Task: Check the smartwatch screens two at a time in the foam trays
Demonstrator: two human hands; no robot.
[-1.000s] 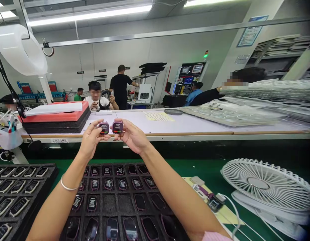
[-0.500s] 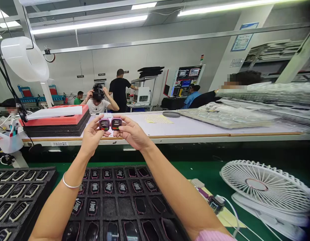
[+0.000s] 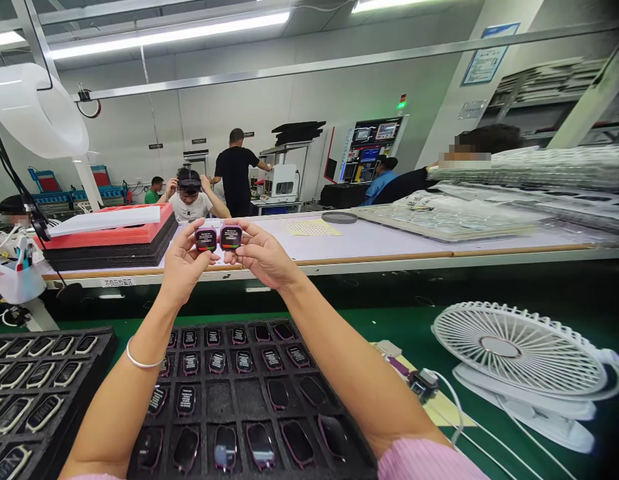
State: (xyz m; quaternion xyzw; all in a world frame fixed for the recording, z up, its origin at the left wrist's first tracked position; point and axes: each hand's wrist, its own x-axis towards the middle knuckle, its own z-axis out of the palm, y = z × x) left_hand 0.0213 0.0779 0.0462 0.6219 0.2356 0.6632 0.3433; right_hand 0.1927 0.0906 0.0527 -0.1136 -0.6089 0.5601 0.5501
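Note:
My left hand (image 3: 183,257) pinches a small dark purple smartwatch body (image 3: 206,239) by its edges, with its lit screen facing me. My right hand (image 3: 262,257) holds a matching watch body (image 3: 231,237) the same way. The two watch bodies sit side by side, nearly touching. Below my forearms lies a black foam tray (image 3: 219,400) holding rows of similar watch bodies in cut-outs, with a gap in the pocket rows. My arms hide part of it.
A second foam tray (image 3: 39,380) of watches lies at left. A white desk fan (image 3: 519,350) stands at right, with cables and a small device (image 3: 422,385) beside it. Beyond stands a white table (image 3: 309,247) with a red foam stack (image 3: 104,227). Co-workers (image 3: 189,197) are behind it.
Both hands and watch bodies sit slightly higher in view, and the whole scene has shifted with my head. The co-worker across the table has lowered a headset onto their head.

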